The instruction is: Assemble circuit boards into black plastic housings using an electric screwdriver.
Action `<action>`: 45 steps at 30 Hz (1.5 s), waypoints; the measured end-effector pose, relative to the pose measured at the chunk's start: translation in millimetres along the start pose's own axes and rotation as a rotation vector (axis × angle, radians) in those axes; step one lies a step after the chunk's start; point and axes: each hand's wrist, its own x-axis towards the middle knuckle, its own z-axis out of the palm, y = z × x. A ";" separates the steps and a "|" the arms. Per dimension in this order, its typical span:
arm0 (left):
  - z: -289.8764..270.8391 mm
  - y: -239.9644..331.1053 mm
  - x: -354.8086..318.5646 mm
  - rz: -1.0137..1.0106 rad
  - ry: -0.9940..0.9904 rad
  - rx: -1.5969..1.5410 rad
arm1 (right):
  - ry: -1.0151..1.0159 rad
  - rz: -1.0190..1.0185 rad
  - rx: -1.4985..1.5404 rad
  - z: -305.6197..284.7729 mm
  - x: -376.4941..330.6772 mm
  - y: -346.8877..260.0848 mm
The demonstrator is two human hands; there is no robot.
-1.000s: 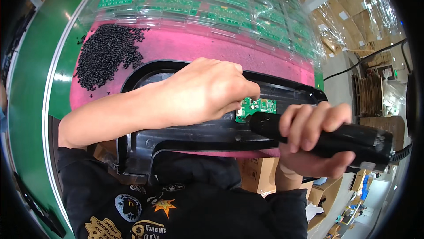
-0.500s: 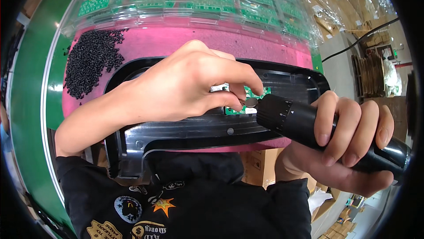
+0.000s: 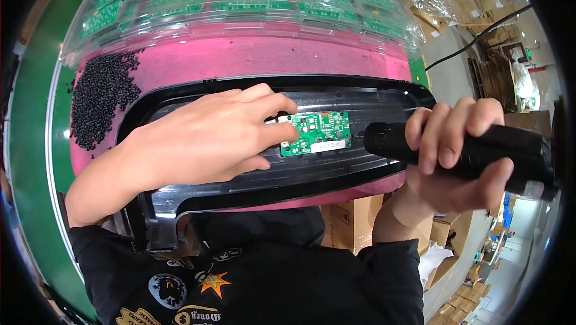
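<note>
A green circuit board [image 3: 324,127] with a white label lies inside a long black plastic housing [image 3: 384,109]. My left hand [image 3: 222,136] reaches over the housing from the left. Its fingers are apart and bent, with fingertips at the board's left end, where they partly cover white connectors. My right hand [image 3: 444,136] is wrapped around a thick black electric screwdriver [image 3: 387,141]. The tool lies almost level, its tip pointing left just off the board's right end. Whether a screw sits on the tip is too small to tell.
Loose black screws [image 3: 102,100] lie heaped on the pink mat [image 3: 258,55] at the left. Clear plastic trays [image 3: 198,28] holding several green boards are stacked along the far side. Cardboard boxes [image 3: 354,223] stand below at the right, and a black cable [image 3: 480,40] hangs beyond.
My left hand has moved left, away from the screwdriver tip, uncovering most of the board. The screwdriver has swung more level and its tip is off the board.
</note>
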 end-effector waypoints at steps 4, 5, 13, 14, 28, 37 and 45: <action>-0.5 -0.1 2.3 -0.004 -0.009 -0.010 | 0.028 0.020 -0.021 -6.3 -1.5 4.0; 0.1 0.3 2.7 -0.004 -0.011 -0.012 | 0.037 0.027 -0.023 -6.1 -2.4 6.4; 0.3 4.9 4.6 -0.028 -0.001 0.002 | 0.023 0.082 -0.019 -10.0 -0.5 11.7; -0.2 3.5 4.3 -0.033 -0.001 0.002 | 0.012 0.082 -0.015 -9.3 -0.8 12.5; 0.4 4.4 2.2 0.002 0.021 0.060 | -0.048 0.104 -0.011 -7.8 1.4 19.7; -40.4 25.8 2.6 -0.061 0.333 -0.020 | 0.462 0.493 0.489 -56.0 41.6 16.1; -50.8 -7.1 -50.1 -0.503 -0.018 0.407 | 0.494 0.314 0.346 -45.5 4.6 -11.6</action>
